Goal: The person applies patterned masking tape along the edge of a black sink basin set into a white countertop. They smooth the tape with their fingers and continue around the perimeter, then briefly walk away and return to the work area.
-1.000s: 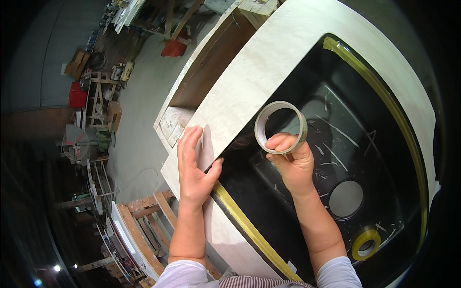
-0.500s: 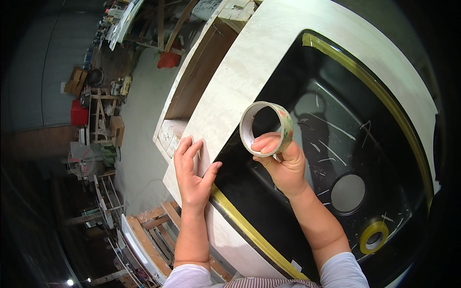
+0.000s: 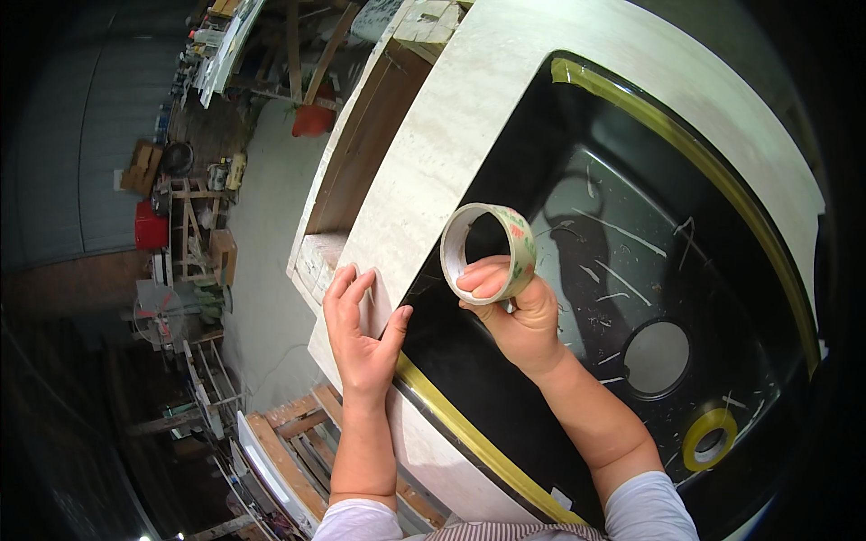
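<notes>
In my right hand (image 3: 523, 329) is a wide roll of clear packing tape (image 3: 520, 242), gripped by its lower rim with fingers hooked inside the ring. It is held above the black sink (image 3: 505, 167), near the left edge of the basin. My left hand (image 3: 365, 338) lies with fingers spread on the pale stone-look countertop (image 3: 419, 149), its thumb reaching to the sink's edge. Yellow tape (image 3: 478, 442) runs along the near rim, and another strip (image 3: 699, 144) follows the far curved rim. A roll of yellow tape (image 3: 693, 449) rests inside the basin.
The basin has a round drain hole (image 3: 657, 359) and pale scratch-like marks. Left of the countertop is a wooden frame (image 3: 370, 135); wooden slats (image 3: 293, 415) stand at lower left. A red container (image 3: 313, 121) and a cardboard box (image 3: 223, 257) are farther off.
My right hand and the clear tape roll have shifted slightly left and down. My left hand stays at nearly the same spot. The whole view has moved a little.
</notes>
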Demonstrator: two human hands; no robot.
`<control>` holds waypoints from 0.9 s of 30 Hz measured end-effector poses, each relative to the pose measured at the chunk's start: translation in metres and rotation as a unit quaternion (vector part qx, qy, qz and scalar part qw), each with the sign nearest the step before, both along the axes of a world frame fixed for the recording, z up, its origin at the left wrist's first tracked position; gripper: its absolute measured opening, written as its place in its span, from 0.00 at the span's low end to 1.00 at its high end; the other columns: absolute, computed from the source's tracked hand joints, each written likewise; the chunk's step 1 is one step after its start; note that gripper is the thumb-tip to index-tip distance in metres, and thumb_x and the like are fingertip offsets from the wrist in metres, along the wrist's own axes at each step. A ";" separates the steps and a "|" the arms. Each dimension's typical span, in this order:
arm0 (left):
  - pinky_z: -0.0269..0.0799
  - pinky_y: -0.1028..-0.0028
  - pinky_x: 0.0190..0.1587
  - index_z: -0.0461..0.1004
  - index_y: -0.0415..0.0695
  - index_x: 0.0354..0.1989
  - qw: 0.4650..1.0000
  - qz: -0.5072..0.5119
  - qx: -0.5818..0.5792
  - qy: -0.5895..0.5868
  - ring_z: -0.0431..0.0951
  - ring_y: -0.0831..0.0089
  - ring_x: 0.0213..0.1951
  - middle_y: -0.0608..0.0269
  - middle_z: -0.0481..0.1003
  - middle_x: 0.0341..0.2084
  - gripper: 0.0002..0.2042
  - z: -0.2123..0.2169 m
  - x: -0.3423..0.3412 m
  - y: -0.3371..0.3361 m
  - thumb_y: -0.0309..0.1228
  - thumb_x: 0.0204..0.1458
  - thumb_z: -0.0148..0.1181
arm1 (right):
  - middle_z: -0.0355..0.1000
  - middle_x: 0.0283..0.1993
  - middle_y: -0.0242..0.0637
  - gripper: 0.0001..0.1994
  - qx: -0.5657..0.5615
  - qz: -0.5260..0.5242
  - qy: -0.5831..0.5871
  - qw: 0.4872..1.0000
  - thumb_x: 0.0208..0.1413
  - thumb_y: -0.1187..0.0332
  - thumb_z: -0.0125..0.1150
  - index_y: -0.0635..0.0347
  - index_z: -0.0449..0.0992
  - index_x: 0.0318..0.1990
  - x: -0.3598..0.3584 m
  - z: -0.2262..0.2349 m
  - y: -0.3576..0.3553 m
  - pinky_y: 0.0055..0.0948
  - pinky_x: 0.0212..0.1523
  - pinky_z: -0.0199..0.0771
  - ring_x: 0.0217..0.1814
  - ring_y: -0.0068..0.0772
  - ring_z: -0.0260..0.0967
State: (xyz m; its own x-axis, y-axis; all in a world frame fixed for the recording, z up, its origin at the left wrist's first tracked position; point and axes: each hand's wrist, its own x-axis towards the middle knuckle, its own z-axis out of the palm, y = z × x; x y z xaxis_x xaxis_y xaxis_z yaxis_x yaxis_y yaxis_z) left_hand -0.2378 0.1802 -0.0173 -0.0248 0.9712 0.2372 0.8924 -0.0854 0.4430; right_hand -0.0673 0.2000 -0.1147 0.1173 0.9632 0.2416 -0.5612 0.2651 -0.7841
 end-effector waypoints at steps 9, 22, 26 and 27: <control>0.60 0.63 0.65 0.73 0.41 0.55 0.999 0.005 0.011 0.035 0.68 0.56 0.61 0.50 0.68 0.58 0.25 -0.001 0.002 0.003 0.26 0.46 0.71 | 0.78 0.42 0.35 0.11 0.020 -0.025 -0.031 0.999 0.50 0.84 0.67 0.57 0.75 0.35 -0.008 -0.007 0.000 0.33 0.48 0.79 0.47 0.36 0.77; 0.65 0.62 0.59 0.73 0.39 0.51 0.990 -0.076 0.053 0.107 0.71 0.53 0.54 0.48 0.71 0.51 0.22 0.000 0.025 0.046 0.24 0.45 0.69 | 0.78 0.41 0.34 0.09 -0.038 0.040 0.018 0.998 0.50 0.82 0.69 0.59 0.75 0.35 0.002 0.005 0.003 0.30 0.50 0.77 0.45 0.33 0.77; 0.65 0.62 0.59 0.72 0.39 0.52 0.984 -0.124 0.064 0.115 0.71 0.53 0.54 0.48 0.70 0.50 0.22 -0.001 0.033 0.058 0.20 0.45 0.65 | 0.77 0.41 0.33 0.11 -0.073 0.106 0.079 0.989 0.51 0.81 0.69 0.60 0.75 0.40 0.013 0.009 0.005 0.28 0.53 0.74 0.50 0.31 0.75; 0.65 0.62 0.59 0.72 0.39 0.52 0.984 -0.122 0.064 0.109 0.71 0.53 0.54 0.48 0.70 0.50 0.22 -0.002 0.033 0.058 0.20 0.45 0.65 | 0.77 0.41 0.33 0.11 -0.084 0.117 0.114 0.983 0.52 0.80 0.69 0.60 0.75 0.41 0.016 0.010 0.006 0.29 0.54 0.73 0.51 0.30 0.74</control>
State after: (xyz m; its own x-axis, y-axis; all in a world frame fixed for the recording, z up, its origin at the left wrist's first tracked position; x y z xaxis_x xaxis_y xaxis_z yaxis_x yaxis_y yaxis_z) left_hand -0.2043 0.2386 -0.0194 0.2711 0.9036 0.3317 0.9107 -0.3523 0.2155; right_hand -0.0516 0.2064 -0.1050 -0.0805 0.9943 0.0696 -0.7578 -0.0157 -0.6523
